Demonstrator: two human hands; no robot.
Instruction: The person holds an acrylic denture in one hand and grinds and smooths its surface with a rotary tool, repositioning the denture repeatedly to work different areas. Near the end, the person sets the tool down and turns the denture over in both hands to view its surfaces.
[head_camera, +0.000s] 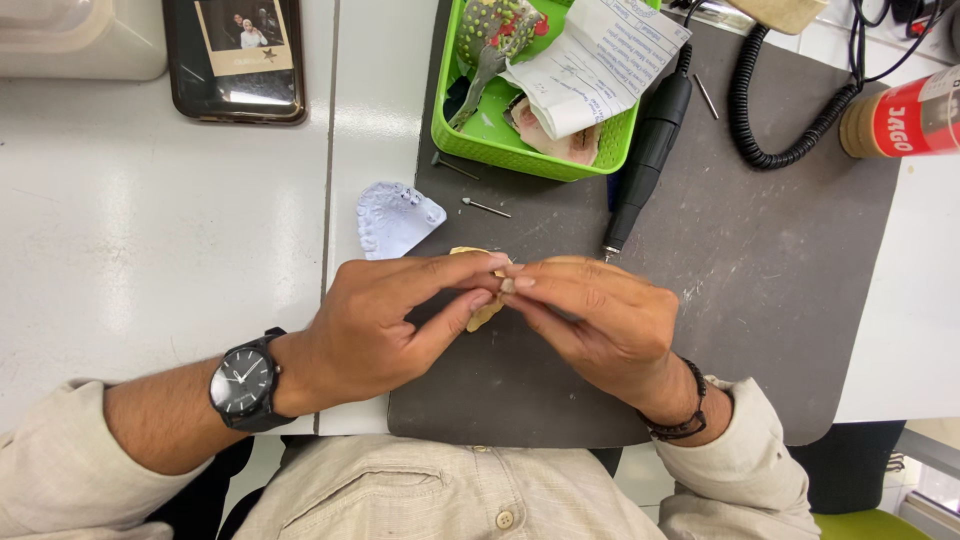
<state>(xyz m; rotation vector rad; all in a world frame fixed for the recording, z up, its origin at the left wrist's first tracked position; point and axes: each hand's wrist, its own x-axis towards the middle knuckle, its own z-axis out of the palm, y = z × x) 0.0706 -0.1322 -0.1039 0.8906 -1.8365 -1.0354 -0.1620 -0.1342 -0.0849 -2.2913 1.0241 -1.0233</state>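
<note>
While a phone (236, 58) lies face up at the far left of the white table (130, 230), a black wristwatch (245, 385) is worn on the left hand (385, 325). Just beyond that hand, a pale blue dental cast (395, 218) is set at the edge of the dark mat (760, 270). Both hands are brought together over the mat, and a small tan piece (488, 308) is pinched between their fingertips; its exact shape cannot be told. A green tray (495, 145) with a folded paper slip (600, 62) is placed further back, a black handpiece (648, 150) beside it. The right hand (600, 320) bears a dark bracelet (688, 415). A coiled cable (770, 110) and a red can (905, 115) are seen at the far right.
</note>
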